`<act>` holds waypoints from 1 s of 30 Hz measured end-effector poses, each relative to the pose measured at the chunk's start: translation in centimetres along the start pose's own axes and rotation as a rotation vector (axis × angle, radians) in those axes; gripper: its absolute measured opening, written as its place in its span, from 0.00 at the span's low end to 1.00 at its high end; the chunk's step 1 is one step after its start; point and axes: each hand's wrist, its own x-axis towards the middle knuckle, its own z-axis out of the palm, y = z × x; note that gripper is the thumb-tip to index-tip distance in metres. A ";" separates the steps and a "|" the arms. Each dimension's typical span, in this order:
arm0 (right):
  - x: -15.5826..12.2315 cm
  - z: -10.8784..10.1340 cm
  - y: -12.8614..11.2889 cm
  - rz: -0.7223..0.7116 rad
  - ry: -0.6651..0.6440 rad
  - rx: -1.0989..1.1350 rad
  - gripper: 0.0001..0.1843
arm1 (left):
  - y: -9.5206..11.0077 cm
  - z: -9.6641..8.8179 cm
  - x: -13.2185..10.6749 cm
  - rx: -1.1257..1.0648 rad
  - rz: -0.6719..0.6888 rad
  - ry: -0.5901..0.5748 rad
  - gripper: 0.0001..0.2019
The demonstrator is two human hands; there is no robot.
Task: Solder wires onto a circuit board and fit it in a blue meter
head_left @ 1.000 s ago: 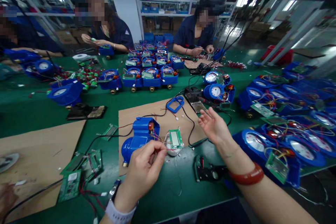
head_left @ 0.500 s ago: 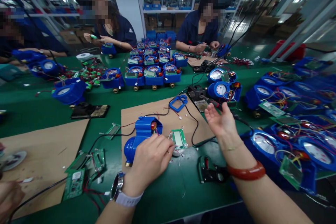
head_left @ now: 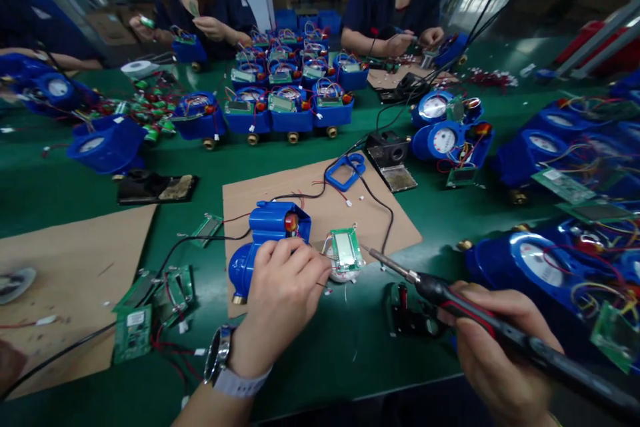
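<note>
Cardboard sheet (head_left: 370,217), brown and flat, lies on the green desk (head_left: 310,353) and carries a blue plastic meter housing (head_left: 267,233) at its near left corner. The left hand (head_left: 285,290) is curled at the sheet's near edge, fingertips pinching thin coloured wires between the housing and a small green circuit board with a grey display (head_left: 345,248) just right of it. Off the sheet's near right corner, the right hand (head_left: 495,353) is closed around a black-and-red soldering iron (head_left: 480,313), its metal tip close to the board.
</note>
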 end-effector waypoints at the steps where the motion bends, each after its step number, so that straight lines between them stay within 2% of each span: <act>1: -0.3 0.1 0.0 -0.022 -0.012 0.030 0.10 | 0.1 0.1 0.0 0.017 -0.001 0.000 0.04; 4: -0.7 0.4 -0.2 -0.049 -0.054 0.044 0.10 | 0.1 0.3 0.0 0.060 0.009 -0.008 0.04; 11: -1.3 -0.1 -0.3 -0.051 -0.158 -0.295 0.13 | 0.0 0.2 0.0 0.119 0.024 -0.063 0.04; 19: -0.5 1.2 -0.9 -0.102 -0.191 -0.070 0.21 | -0.2 0.4 0.0 0.110 0.018 -0.026 0.03; 25: 0.3 1.8 -1.1 -0.227 -0.319 -0.035 0.27 | -0.3 0.4 0.0 0.117 0.014 -0.027 0.02; 30: 0.0 1.8 -0.7 -0.249 -0.307 -0.057 0.27 | -0.2 0.4 0.0 0.145 0.012 0.000 0.02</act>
